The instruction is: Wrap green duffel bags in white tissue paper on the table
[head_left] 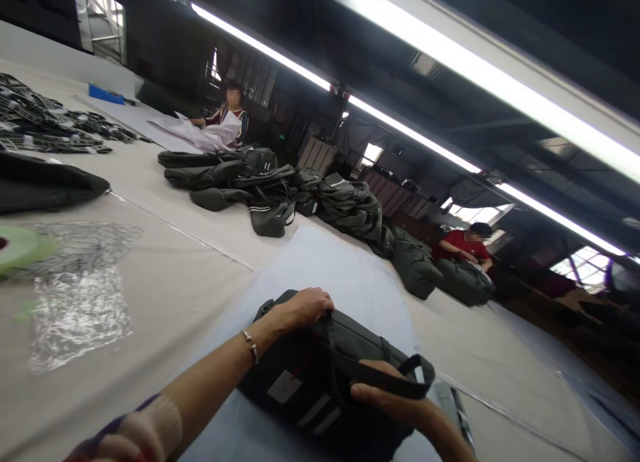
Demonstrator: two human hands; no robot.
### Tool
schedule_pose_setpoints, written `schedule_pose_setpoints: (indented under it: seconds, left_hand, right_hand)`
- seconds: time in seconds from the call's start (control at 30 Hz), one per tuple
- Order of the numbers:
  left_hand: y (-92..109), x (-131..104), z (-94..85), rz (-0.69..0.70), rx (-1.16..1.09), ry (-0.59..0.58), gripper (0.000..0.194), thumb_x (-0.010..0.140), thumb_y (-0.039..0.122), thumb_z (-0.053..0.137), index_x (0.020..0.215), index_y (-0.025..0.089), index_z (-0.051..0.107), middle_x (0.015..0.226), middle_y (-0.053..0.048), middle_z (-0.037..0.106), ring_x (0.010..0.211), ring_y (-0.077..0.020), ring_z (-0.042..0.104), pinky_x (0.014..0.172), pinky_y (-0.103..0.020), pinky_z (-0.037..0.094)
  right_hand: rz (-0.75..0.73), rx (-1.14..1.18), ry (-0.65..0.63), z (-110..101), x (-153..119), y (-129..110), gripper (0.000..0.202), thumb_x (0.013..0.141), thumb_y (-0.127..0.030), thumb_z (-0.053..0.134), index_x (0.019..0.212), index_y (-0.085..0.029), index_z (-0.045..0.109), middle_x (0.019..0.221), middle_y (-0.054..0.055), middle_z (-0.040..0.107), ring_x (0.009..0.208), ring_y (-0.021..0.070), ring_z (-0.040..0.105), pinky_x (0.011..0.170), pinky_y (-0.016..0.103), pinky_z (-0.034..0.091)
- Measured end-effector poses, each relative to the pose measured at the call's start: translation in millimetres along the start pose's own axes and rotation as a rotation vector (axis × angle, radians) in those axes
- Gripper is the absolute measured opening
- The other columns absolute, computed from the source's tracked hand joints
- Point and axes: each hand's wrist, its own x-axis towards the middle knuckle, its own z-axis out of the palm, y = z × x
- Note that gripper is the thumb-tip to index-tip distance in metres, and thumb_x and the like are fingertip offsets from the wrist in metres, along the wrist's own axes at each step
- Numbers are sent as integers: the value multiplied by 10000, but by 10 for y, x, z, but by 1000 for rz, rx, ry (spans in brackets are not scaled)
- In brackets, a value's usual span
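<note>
A dark grey-green duffel bag (350, 335) rests on a sheet of white paper (320, 262) in front of me. Two white stripes mark its side, and a white hang tag (285, 387) dangles there. My left hand (311, 307) has its fingers curled over the top edge of the bag, near a carrying strap. Lower right, my right hand (383, 390) is closed round the bag's webbing handle (380, 375), thumb on the near side. Its other fingers are partly hidden behind the strap.
More dark bags (345, 202) are heaped across the table (165, 262). Leftward lie a crinkled clear plastic bag (77, 315), a green tape roll (23, 249) and patterned straps (45, 115). A person (233, 115) handles white sheeting; another, in red (463, 242), works at a bag.
</note>
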Motion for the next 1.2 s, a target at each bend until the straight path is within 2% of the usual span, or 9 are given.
schedule_pose_setpoints:
  seconds: [0.2,0.37,0.5,0.63,0.77,0.87,0.97,1.07,1.2]
  left_hand:
    - [-15,122,24,182,109,-73,105,905,128,583,847,193,641,872,-56,668,864,-226,592,782,-318,474]
    - [37,69,61,177,135,-35,163,944,78,459,953,181,584,968,-92,618,876,-232,557,809,-341,461]
    - [11,85,77,137,97,-27,173,929,67,464,929,194,582,930,-79,611,859,-228,566,796,-330,475]
    - [90,15,-4,87,25,13,213,889,33,469,968,189,591,959,-78,630,878,-228,586,823,-340,488]
    - [440,-247,-175,60,-180,117,213,958,173,478,1149,207,567,1152,-55,629,1046,-213,581,975,-316,436]
    - [729,-417,-258,101,-509,108,344,955,361,563,1278,244,542,1244,-48,620,1139,-242,559,1035,-330,392]
    - [856,-442,-224,66,-680,-38,310,917,357,614,1207,249,602,1037,-33,682,931,-216,622,860,-307,462]
    - [802,-352,-121,-80,-946,-4,140,910,256,566,1017,203,639,743,23,606,679,-137,572,654,-234,438]
    - [654,-136,-70,-211,-1201,181,219,860,311,594,1032,176,583,756,41,535,599,-97,519,595,-221,440]
  right_hand:
    - [119,230,-260,235,131,-29,573,785,-623,646,1186,-215,668,959,45,708,744,155,608,627,254,436]
    - [49,567,-227,244,69,-85,501,776,-560,712,1043,-136,692,882,75,719,800,161,634,778,278,440]
    - [30,553,38,98,-23,-228,274,749,-405,760,824,-194,601,793,2,677,773,160,629,747,275,460]
    - [-175,-268,513,-69,-104,-290,147,840,-311,623,740,-223,562,693,-24,564,619,135,529,584,256,384]
    - [-522,-994,913,-260,-182,-350,196,926,-122,472,873,-216,635,722,-1,568,595,125,497,559,272,340]
    - [-700,-1119,1058,-416,-124,-462,196,892,-51,517,918,-210,628,749,12,590,675,147,537,656,288,408]
    - [-735,-1015,1143,-469,9,-573,257,893,-55,513,1049,-225,625,967,64,652,900,204,614,819,356,474]
    - [-541,-767,1094,-297,69,-529,397,937,-129,449,1315,-231,519,1245,106,624,1098,234,620,880,366,520]
    - [-434,-677,803,284,-26,-75,396,929,-198,458,1308,-275,545,1073,48,721,920,236,698,768,339,567]
